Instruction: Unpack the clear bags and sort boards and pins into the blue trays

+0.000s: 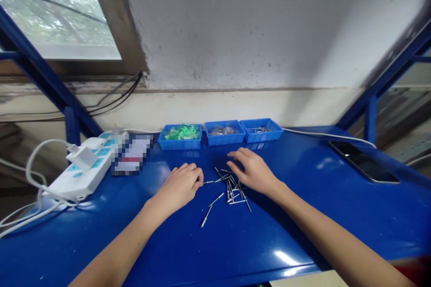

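Observation:
A loose pile of silver blind rivets (232, 190) lies on the blue table, with a couple more lying apart toward its front. My left hand (183, 184) is left of the pile, thumb and fingers closed, and the thin pin of one rivet (208, 182) sticks out from them. Over the right side of the pile hovers my right hand (251, 170), its thumb and fingers apart and nothing visible between them. Behind the hands stand three blue bins: one with green pieces (183, 132), one with small bagged parts (222, 131), one with metal rivets (261, 130).
At the left, a white power strip (87, 170) holds a plugged-in charger (82, 157) with looping white cables. A pixelated phone-like object (133, 154) lies beside it. On the right rests a dark phone (363, 161). Blue frame bars (387, 80) and a wall bound the table.

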Demonstrator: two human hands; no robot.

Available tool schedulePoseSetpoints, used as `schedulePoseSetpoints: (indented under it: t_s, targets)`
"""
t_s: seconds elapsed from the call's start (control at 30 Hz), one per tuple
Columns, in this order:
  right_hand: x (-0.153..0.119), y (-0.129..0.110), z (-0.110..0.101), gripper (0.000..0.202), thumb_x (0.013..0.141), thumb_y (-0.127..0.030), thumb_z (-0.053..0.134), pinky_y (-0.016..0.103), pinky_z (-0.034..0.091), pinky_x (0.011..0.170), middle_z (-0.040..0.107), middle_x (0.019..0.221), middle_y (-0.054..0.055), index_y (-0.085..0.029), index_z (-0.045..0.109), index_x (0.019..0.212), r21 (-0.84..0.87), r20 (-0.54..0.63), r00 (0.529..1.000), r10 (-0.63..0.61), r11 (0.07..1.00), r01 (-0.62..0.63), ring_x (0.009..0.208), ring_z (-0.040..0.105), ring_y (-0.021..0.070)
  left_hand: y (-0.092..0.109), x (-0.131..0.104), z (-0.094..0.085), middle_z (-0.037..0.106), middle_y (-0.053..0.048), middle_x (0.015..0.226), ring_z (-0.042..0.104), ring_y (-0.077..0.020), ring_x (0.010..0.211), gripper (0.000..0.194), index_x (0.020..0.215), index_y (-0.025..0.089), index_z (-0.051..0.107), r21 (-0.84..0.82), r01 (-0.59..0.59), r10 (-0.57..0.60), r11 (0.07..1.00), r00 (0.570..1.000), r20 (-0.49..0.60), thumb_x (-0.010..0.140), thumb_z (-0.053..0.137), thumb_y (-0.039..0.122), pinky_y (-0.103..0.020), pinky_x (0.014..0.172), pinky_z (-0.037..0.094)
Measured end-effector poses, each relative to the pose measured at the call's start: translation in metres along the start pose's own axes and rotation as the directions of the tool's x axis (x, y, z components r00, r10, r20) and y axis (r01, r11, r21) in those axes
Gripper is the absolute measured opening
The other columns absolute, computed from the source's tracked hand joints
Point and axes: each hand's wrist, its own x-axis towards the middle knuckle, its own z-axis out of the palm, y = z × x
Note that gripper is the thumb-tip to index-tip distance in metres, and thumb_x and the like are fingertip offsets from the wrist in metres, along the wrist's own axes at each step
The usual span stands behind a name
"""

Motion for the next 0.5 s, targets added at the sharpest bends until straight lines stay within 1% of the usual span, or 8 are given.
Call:
schedulePoseSetpoints:
  t_s: [0.07, 0.13, 0.23, 0.3, 0.37, 0.5]
  targets:
    - [-0.002, -0.010, 0.006, 0.023, 0.091, -0.030, 0.045, 0.033, 0.043, 0.077, 0.061, 0.092, 0.007, -0.017, 0.058, 0.105, 0.030, 0.063, 0.993, -0.100, 0.995, 0.099, 0.084, 0.056, 0.0190, 0.002, 0.003, 0.004, 0.057, -0.004, 0.083, 0.050, -0.0207, 0.080, 0.016, 0.075, 0.020, 0.055, 0.004, -0.006, 0.006, 1.000, 1.000, -0.004, 0.085, 0.043, 0.017, -0.032, 0.071, 0.038]
    - [-0.004, -0.018, 0.010, 0.023, 0.090, -0.031, 0.048, 0.033, 0.043, 0.077, 0.061, 0.091, 0.007, -0.018, 0.058, 0.105, 0.052, 0.098, 0.978, -0.184, 0.982, 0.180, 0.083, 0.055, 0.0185, 0.004, 0.005, 0.007, 0.057, -0.005, 0.084, 0.050, -0.0205, 0.080, 0.018, 0.078, 0.019, 0.054, -0.022, -0.003, 0.003, 1.000, 1.000, 0.000, 0.087, 0.039, 0.018, -0.033, 0.072, 0.038]
    - [-0.006, -0.022, 0.013, 0.021, 0.089, -0.031, 0.050, 0.031, 0.041, 0.073, 0.060, 0.086, 0.007, -0.018, 0.058, 0.103, 0.051, 0.094, 0.959, -0.266, 0.964, 0.262, 0.081, 0.054, 0.0180, 0.007, 0.008, 0.008, 0.058, -0.004, 0.085, 0.052, -0.0198, 0.083, 0.019, 0.081, 0.019, 0.052, -0.178, 0.005, -0.007, 0.984, 1.000, -0.015, 0.090, 0.035, 0.019, -0.033, 0.075, 0.040]
    - [-0.006, -0.021, 0.012, 0.016, 0.090, -0.027, 0.047, 0.030, 0.040, 0.070, 0.059, 0.083, 0.006, -0.018, 0.058, 0.098, 0.036, 0.060, 0.959, -0.278, 0.960, 0.277, 0.078, 0.052, 0.0174, 0.009, 0.008, 0.007, 0.058, -0.003, 0.085, 0.053, -0.0184, 0.083, 0.018, 0.083, 0.020, 0.051, -0.299, 0.007, -0.019, 0.954, 0.999, -0.039, 0.090, 0.034, 0.019, -0.031, 0.075, 0.041]
    - [-0.005, -0.019, 0.011, 0.015, 0.091, -0.023, 0.044, 0.030, 0.039, 0.070, 0.059, 0.081, 0.006, -0.017, 0.058, 0.095, 0.029, 0.020, 0.963, -0.269, 0.963, 0.268, 0.076, 0.051, 0.0169, 0.010, 0.008, 0.006, 0.058, -0.001, 0.084, 0.055, -0.0168, 0.080, 0.018, 0.086, 0.021, 0.050, -0.373, 0.002, -0.030, 0.928, 0.997, -0.070, 0.091, 0.033, 0.019, -0.029, 0.073, 0.041]
    - [-0.004, -0.016, 0.008, 0.014, 0.091, -0.022, 0.044, 0.030, 0.039, 0.070, 0.058, 0.080, 0.007, -0.016, 0.057, 0.092, 0.037, -0.028, 0.962, -0.271, 0.962, 0.272, 0.075, 0.050, 0.0170, 0.014, 0.007, 0.005, 0.058, -0.001, 0.080, 0.056, -0.0156, 0.075, 0.019, 0.089, 0.021, 0.051, -0.401, -0.016, -0.041, 0.916, 0.990, -0.132, 0.091, 0.033, 0.019, -0.028, 0.070, 0.042]
